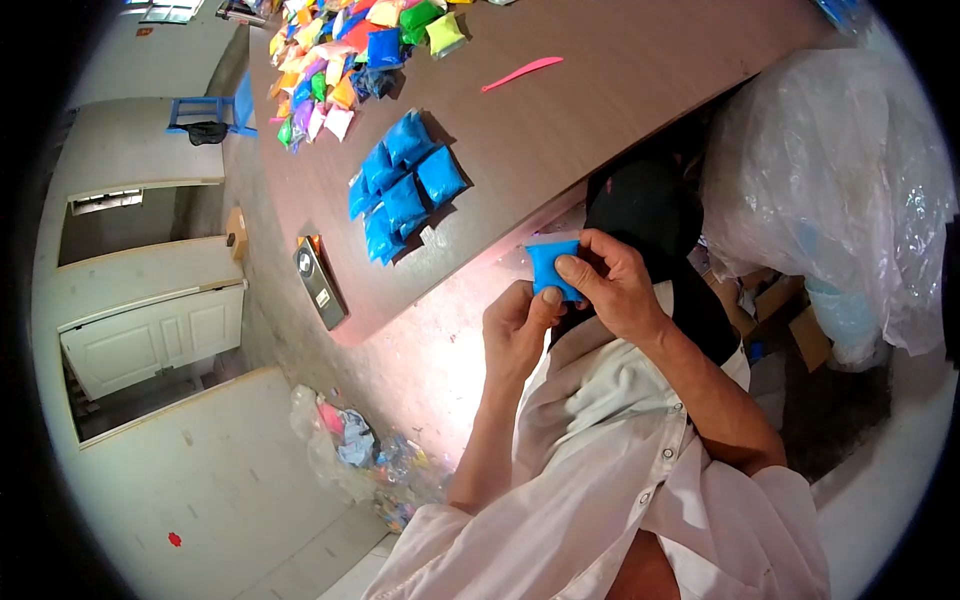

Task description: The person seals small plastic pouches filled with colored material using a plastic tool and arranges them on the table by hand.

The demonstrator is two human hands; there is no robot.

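Between my two hands, just off the table's near edge, is a small clear packet of blue modelling clay [550,266]. My left hand [518,325] grips its lower end, thumb pressed on the front. On the upper right side, my right hand [615,285] pinches the same packet between thumb and fingers. A clear flap of the bag sticks out along its top. Several similar blue packets [405,202] lie grouped on the table, beyond my hands and to the left.
On the brown table [560,130] lie a pink plastic knife [522,73], a phone [318,282] at the left corner and a heap of colourful packets [340,50]. A large clear plastic bag [800,170] bulges at the right. Plastic waste [365,450] lies on the floor.
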